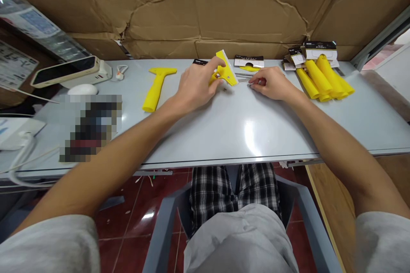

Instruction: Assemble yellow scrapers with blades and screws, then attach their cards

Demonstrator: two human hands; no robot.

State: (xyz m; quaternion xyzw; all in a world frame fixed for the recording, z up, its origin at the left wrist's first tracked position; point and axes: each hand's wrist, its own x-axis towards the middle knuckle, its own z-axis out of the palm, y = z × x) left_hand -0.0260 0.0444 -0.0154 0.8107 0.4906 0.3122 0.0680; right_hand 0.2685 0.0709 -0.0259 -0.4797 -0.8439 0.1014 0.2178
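Observation:
My left hand (200,80) is closed around the handle of a yellow scraper (227,70), its wide head raised and tilted, with a pale strip along the edge. To its right, my right hand (270,82) is low over the table with thumb and fingertips pinched together. Thin metallic strips (244,77) lie by those fingertips; what exactly is in the pinch is too small to tell. A tiny dark piece (224,89), perhaps a screw, rests below the scraper head. Left of my left hand lies another yellow scraper (156,89).
Several yellow scrapers with black-and-white cards (323,79) are piled at right. Another carded yellow piece (249,63) lies behind my hands. A phone (65,72), a white mouse (82,89), a charger plug and a pixelated item stand left. Cardboard (198,13) backs the table (224,132).

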